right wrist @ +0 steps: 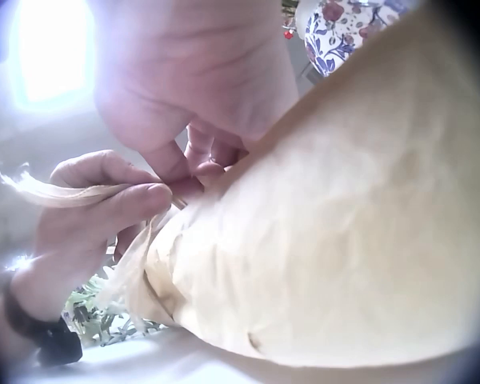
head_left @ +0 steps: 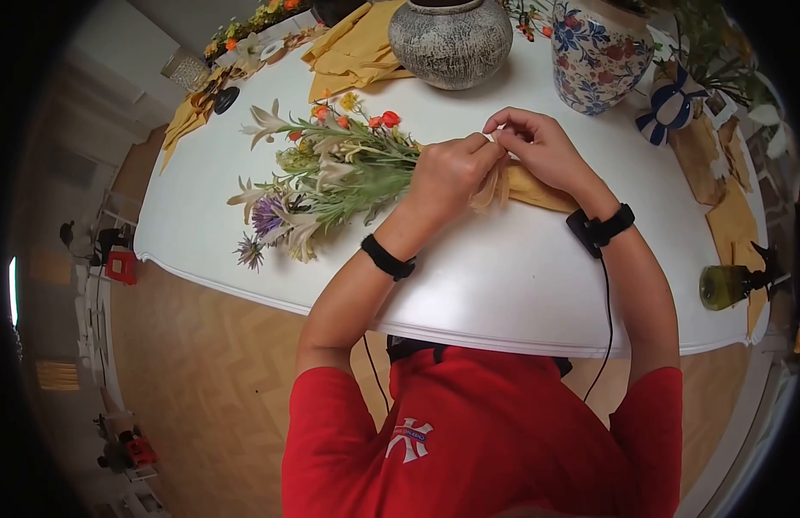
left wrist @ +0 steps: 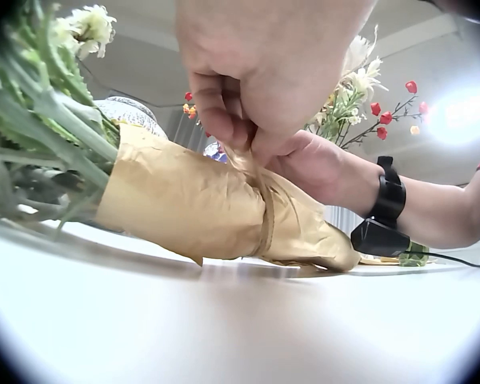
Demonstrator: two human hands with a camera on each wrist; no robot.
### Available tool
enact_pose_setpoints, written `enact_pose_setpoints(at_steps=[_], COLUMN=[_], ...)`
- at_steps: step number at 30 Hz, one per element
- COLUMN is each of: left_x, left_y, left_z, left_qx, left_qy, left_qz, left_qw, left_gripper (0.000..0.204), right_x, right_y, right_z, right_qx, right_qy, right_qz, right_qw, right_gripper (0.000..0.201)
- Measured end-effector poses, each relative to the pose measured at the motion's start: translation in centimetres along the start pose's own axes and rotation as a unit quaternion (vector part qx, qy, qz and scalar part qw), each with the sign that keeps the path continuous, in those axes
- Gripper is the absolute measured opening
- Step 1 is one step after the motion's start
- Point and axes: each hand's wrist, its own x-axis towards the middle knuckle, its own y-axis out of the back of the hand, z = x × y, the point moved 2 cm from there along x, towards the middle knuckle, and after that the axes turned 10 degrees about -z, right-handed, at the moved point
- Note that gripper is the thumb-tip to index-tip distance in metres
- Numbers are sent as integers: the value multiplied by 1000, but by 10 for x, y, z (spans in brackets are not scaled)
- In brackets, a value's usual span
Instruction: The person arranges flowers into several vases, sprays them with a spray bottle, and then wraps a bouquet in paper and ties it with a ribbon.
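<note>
A bouquet point(head_left: 331, 173) of artificial flowers with white, purple and orange-red blooms lies on its side on the table, blooms towards the left. Brown wrapping paper point(left wrist: 184, 196) encloses its stems, and a thin pale ribbon point(left wrist: 266, 212) circles the paper's middle. My left hand point(head_left: 452, 177) pinches the ribbon between thumb and finger above the wrap; a loose frayed end point(right wrist: 60, 194) trails from that hand in the right wrist view. Close beside it, my right hand point(head_left: 542, 148) has curled fingers at the same knot area, its fingertips pinching the ribbon there.
A grey textured vase point(head_left: 452, 43) and a floral-patterned vase point(head_left: 600, 56) stand at the back of the white table point(head_left: 503, 293). Yellow-brown paper point(head_left: 357, 52) lies behind the bouquet. At right are a blue-and-white striped object point(head_left: 667, 108) and a green spray bottle point(head_left: 724, 287).
</note>
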Motion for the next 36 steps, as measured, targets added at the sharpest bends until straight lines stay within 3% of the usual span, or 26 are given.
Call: enact_pose_setpoints(at_steps=[2,8,11,17,18,21,26,29,32,33,35,36], left_x=[0,-1,0,-1,-2,-3,-14,-17,-10,-8,-3,1], left_y=[2,1,-2,5,8,12,-1,-7,-7,-6,-2,-2], left_z=[2,3,5,8,8,11,11,1,1,0,0,0], left_qx=[-5,-5,-6,-12,-8,-15,-99,-166,-229,-273,-352,-384], left_qy=[-11,-18,-29,-28,-35,-54,-41,-54,-12,64,214,265], left_qz=[0,-8,8,-37,-52,-96,-197,-176,-106,-151,-233,-218], left_qw=[1000,1000,1000,999,998,994,975,969,968,948,881,857], left_gripper=[13,13,14,12,12,14,12,8,7,12,21,23], right_x=[-4,-1,-3,5,9,13,20,20,22,23,19,16], right_y=[0,2,-6,0,0,2,10,10,11,12,11,9], right_z=[-9,-5,-13,-11,-3,9,20,26,40,46,41,39], right_qx=[-118,-32,81,125,127,-23,-142,-181,-163,-148,-1,72], right_qy=[5,52,24,32,39,35,-70,-80,-71,-68,-88,-98], right_qz=[28,11,14,21,34,110,124,126,123,120,97,84], right_qw=[993,998,996,991,990,993,979,972,976,979,991,989], right_gripper=[17,21,23,39,49,50,31,18,17,17,21,22])
